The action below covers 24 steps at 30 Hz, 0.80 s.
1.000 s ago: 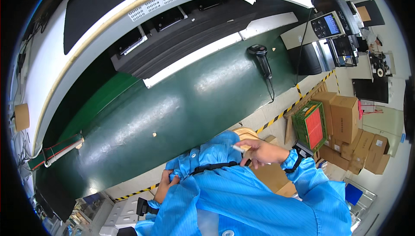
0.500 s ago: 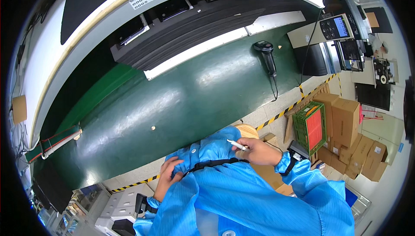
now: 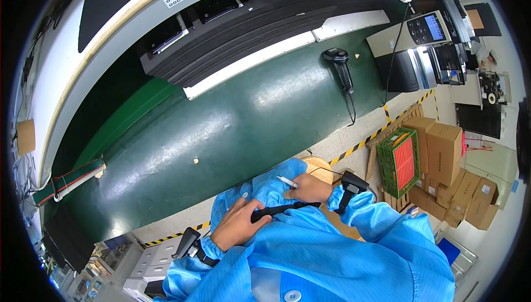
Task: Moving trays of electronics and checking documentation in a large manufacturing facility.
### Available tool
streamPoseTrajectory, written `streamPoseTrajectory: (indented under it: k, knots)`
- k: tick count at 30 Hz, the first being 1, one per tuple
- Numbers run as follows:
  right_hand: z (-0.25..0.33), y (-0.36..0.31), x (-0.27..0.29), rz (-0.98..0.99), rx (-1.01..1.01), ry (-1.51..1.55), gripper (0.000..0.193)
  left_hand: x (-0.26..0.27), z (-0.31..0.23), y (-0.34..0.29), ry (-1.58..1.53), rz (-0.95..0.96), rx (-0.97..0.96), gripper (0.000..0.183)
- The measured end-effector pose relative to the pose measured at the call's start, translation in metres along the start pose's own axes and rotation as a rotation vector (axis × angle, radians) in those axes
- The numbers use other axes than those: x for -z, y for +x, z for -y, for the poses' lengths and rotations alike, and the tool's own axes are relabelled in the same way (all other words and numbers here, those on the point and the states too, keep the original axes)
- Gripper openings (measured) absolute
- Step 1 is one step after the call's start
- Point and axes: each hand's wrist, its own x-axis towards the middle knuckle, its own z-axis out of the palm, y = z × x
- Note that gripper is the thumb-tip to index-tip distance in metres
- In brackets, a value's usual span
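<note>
In front of my waist, my right hand (image 3: 311,189) pinches a white pen (image 3: 286,181), its tip pointing to the left. Lower and to the left, my left hand (image 3: 239,224) has its fingers curled over the end of a black strap (image 3: 285,209) that runs across my blue smock (image 3: 332,258). The strap passes just below my right hand. Both wrists carry a black strapped-on device. Beyond my hands lies the green worktop (image 3: 221,147), which neither hand touches.
A black handheld barcode scanner (image 3: 342,69) lies on the worktop at the far right, its cable trailing off the near edge. A label printer (image 3: 423,31) stands beyond it. Dark stacked trays (image 3: 249,36) line the back. Cartons (image 3: 444,147) and a green crate (image 3: 399,161) sit on the floor at right.
My left hand has moved right and up onto the black strap. My right hand, with the pen, has shifted slightly left and turned.
</note>
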Motion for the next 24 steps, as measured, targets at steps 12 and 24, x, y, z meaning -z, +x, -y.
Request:
streamPoseTrajectory:
  k: [12, 24]
  knots:
    - [-0.019, 0.005, 0.002, -0.456, 0.017, 0.071, 0.026, -0.011, 0.003, -0.01, -0.033, -0.074, -0.188, 0.034]
    - [-0.027, 0.008, 0.015, -0.488, 0.063, 0.141, 0.029, -0.009, -0.004, 0.019, -0.099, -0.167, 0.002, 0.031]
